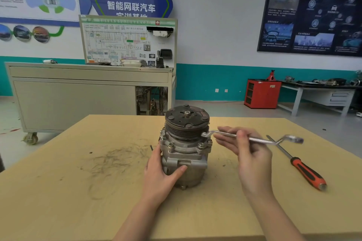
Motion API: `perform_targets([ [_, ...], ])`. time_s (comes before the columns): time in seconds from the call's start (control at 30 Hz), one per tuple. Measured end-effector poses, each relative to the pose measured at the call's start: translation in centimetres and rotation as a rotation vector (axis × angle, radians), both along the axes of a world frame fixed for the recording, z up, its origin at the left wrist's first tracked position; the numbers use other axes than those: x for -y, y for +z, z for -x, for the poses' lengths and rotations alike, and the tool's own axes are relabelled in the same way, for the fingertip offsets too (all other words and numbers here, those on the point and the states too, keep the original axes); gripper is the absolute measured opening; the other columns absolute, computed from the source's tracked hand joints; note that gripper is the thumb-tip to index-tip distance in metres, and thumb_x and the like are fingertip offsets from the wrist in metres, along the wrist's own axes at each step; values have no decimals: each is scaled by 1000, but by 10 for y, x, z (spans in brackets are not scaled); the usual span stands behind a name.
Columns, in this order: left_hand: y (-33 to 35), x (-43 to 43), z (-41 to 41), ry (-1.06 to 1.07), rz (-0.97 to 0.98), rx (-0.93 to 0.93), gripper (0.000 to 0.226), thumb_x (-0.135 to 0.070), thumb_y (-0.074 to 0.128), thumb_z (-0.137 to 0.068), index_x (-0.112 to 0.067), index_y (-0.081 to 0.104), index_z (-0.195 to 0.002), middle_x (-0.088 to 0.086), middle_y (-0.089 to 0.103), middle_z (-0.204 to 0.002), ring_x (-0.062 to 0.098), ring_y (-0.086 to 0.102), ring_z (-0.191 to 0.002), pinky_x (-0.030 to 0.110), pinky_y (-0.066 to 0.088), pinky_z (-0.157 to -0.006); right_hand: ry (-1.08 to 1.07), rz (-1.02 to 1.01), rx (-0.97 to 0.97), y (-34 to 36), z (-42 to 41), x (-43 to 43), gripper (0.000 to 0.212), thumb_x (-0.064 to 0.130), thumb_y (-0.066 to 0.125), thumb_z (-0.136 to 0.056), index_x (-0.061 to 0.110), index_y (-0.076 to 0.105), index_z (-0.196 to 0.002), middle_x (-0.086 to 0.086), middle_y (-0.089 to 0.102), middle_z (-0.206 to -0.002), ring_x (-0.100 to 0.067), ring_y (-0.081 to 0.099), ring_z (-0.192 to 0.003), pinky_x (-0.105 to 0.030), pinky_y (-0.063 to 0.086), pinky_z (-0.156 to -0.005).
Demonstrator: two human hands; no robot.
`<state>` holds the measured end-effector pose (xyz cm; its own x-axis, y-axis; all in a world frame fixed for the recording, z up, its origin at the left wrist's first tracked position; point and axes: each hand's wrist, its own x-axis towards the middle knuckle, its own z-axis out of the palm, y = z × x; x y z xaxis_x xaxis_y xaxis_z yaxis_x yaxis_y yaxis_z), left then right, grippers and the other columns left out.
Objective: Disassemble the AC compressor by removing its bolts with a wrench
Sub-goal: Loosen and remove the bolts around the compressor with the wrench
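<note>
Your left hand (162, 164) wraps the grey metal compressor (186, 143) on the tan table (78, 182). Your right hand (248, 154) loosely pinches the long silver wrench (254, 139), hooked on the compressor's right side. That loose pinch could let it slip off.

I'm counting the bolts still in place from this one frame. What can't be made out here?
All in the head view:
- Ring end of the wrench: tucked under the rim of the pulley, so whether it sits on a bolt is hidden.
- Far-side bolts of the compressor: hidden by its own body.
- Compressor's left flank: covered by the left hand.
- Tip of the screwdriver: too small and blurred to tell its type.
</note>
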<state>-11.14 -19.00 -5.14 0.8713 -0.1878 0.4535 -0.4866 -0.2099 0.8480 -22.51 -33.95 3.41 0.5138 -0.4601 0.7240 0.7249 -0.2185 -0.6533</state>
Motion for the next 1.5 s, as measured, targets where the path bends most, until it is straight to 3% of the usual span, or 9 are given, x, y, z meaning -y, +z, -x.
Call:
perform_targets([
  [0.2,1,1,0,18,-4,0,99,-72,63,-55,-26,40,-140,-10,57,-131,19,50,-127,51,37,-108,-121,239,-13,-26,11,-18,20,32,47,-93,29,65,-100,12,70,-106,-15,69,-98,-35,55,-86],
  [0.37,0,1,-1,24,5,0,94,-69,65,-57,-24,44,-136,-11,59,-126,19,54,-123,52,39,-105,-261,319,53,-36,11,-24,20,20,49,-93,15,67,-95,3,69,-111,-16,66,-106,-37,54,-87],
  [0.5,-1,1,-2,33,0,-5,98,-71,64,-56,-24,42,-140,-11,57,-130,18,52,-125,52,38,-107,-126,130,32,-39,7,-28,24,9,46,-95,21,66,-92,3,70,-107,-20,67,-102,-30,54,-86],
  [0.67,-2,0,-2,13,4,-11,97,-70,65,-57,-25,42,-140,-11,58,-131,18,52,-125,52,39,-107,39,-190,35,-34,-2,-21,30,-11,28,-98,4,52,-87,-16,70,-97,-34,70,-85,-34,57,-76],
  [0.83,-2,0,-3,5,9,-17,99,-71,65,-56,-25,41,-141,-9,57,-132,20,52,-126,51,39,-107,240,-387,-50,-10,-12,4,24,-6,24,-98,8,41,-88,-21,70,-77,-32,67,-61,-31,56,-56],
  [1.03,-3,0,-4,-19,15,-30,93,-69,66,-58,-28,42,-138,-14,57,-129,17,53,-124,51,40,-106,340,-425,-290,20,-46,30,18,1,25,-98,9,40,-92,-19,68,-66,-27,67,-59,-30,55,-50],
  [1.13,-3,0,-4,-18,17,-26,93,-69,65,-58,-26,42,-137,-12,58,-128,19,54,-123,52,40,-106,380,-395,-411,28,-50,34,18,8,27,-102,8,44,-96,-20,70,-68,-28,69,-60,-30,55,-50],
  [1.27,-2,0,-3,-14,11,-16,92,-70,66,-59,-30,42,-138,-17,57,-127,17,53,-123,52,40,-106,334,-351,-302,27,-33,33,26,19,33,-103,4,52,-92,-23,72,-82,-32,71,-72,-29,57,-57],
  [1.5,-2,-1,-3,-2,8,8,90,-70,66,-59,-36,40,-138,-26,53,-126,13,53,-124,52,39,-107,-97,161,-10,-10,6,-7,14,24,48,-92,19,61,-90,0,74,-96,-19,72,-86,-31,58,-75],
])
